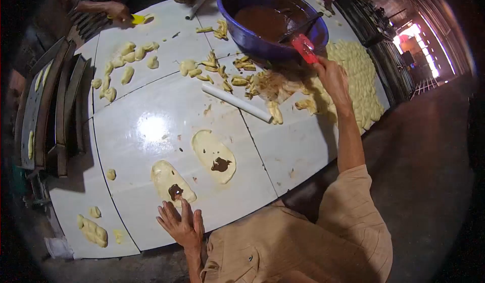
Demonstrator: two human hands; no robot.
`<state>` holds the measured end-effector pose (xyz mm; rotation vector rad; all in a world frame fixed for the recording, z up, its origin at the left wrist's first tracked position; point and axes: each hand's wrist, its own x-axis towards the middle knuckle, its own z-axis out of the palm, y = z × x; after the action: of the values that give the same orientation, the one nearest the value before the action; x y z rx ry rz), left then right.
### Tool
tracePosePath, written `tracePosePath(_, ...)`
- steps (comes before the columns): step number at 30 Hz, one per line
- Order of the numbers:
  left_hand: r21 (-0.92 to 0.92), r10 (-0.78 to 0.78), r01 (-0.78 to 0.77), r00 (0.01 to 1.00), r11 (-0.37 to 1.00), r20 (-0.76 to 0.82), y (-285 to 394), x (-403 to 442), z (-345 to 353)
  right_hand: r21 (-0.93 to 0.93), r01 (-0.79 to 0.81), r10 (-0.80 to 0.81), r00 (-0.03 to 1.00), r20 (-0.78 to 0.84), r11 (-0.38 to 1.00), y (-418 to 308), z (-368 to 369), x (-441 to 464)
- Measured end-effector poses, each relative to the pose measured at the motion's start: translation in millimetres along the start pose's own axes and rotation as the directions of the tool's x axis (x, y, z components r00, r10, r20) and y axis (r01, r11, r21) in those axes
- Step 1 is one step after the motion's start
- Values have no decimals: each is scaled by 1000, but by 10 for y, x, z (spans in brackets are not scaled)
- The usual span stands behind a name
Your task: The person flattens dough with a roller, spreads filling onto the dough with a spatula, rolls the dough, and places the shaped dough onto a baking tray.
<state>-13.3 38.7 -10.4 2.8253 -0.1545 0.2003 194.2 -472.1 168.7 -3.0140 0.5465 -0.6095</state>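
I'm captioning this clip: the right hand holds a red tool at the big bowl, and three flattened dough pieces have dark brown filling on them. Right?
Not quite: the head view shows two flattened dough pieces with dark brown filling. The right hand does hold a red tool at the big bowl.

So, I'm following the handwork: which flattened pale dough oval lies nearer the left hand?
The lower-left oval, right at the fingertips of the left hand; the upper-right oval lies farther away.
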Motion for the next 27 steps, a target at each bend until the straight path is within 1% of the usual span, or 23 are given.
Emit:
tracePosePath(2,-4,20,-21,999,1000,-46,-48,-12,26,246,-178,136,974,180,953,4,-48,-201)
tracePosePath(3,-6,31,-31,997,999,-68,-52,-23,22,362,-363,253,914,316,859,-180,-171,-362)
tracePosePath(4,-10,46,-47,995,999,-90,-47,-19,29,438,-540,340,823,456,719,-321,-262,-543)
tracePosePath(5,-60,21,-25,998,998,-64,3,3,-47,441,-467,300,867,397,767,-175,-54,-741)
tracePosePath(6,-51,31,-34,998,998,-61,2,9,-34,437,-391,256,906,336,810,0,237,-948)
tracePosePath(8,-25,52,-54,997,998,-58,-27,-30,-55,327,-382,283,907,312,864,50,463,-1278)
tracePosePath(9,-41,53,-55,997,998,-49,-25,-17,-70,81,-325,292,916,274,942,104,625,-1401)
tracePosePath(10,-31,50,-51,998,998,-40,-26,-11,-78,101,-243,225,961,163,965,88,645,-1430)
tracePosePath(12,-11,48,-48,999,999,-16,-31,-25,-82,105,-81,88,994,-64,991,-9,711,-1469)
tracePosePath(13,6,46,-46,999,999,-11,-42,-28,-81,175,-194,172,976,135,965,-139,581,-1329)
tracePosePath(15,2,19,-19,1000,1000,8,-30,-27,-79,269,-13,9,1000,17,963,-334,574,-1075)
tracePosePath(16,1,1,-1,1000,1000,15,-24,-31,-78,326,74,-76,997,-6,943,-445,629,-926)
tracePosePath(17,27,18,-18,1000,999,19,-44,-33,-68,379,164,-162,986,-36,911,-535,696,-784)
tracePosePath(19,15,29,-29,999,999,-16,-78,-41,-28,313,365,-346,931,-119,877,-631,905,-582)
tracePosePath(20,10,32,-31,999,999,-33,-86,-53,-23,274,463,-436,886,-155,843,-638,1014,-519)
tracePosePath(23,-14,18,-18,1000,1000,-24,-35,-33,-85,293,529,-559,829,20,796,-338,1276,-433)
tracePosePath(24,-32,0,-1,1000,999,-28,-21,-44,-83,335,514,-550,835,15,789,-218,1275,-421)
tracePosePath(25,4,-3,3,1000,1000,-30,-7,-42,-86,277,528,-564,823,63,803,-104,1198,-446)
tracePosePath(26,2,-4,4,999,1000,-41,-18,-52,-75,216,541,-570,814,111,813,-10,1106,-476)
tracePosePath(27,-2,0,0,999,1000,-52,-41,-55,-52,218,551,-584,801,134,806,66,1064,-490)
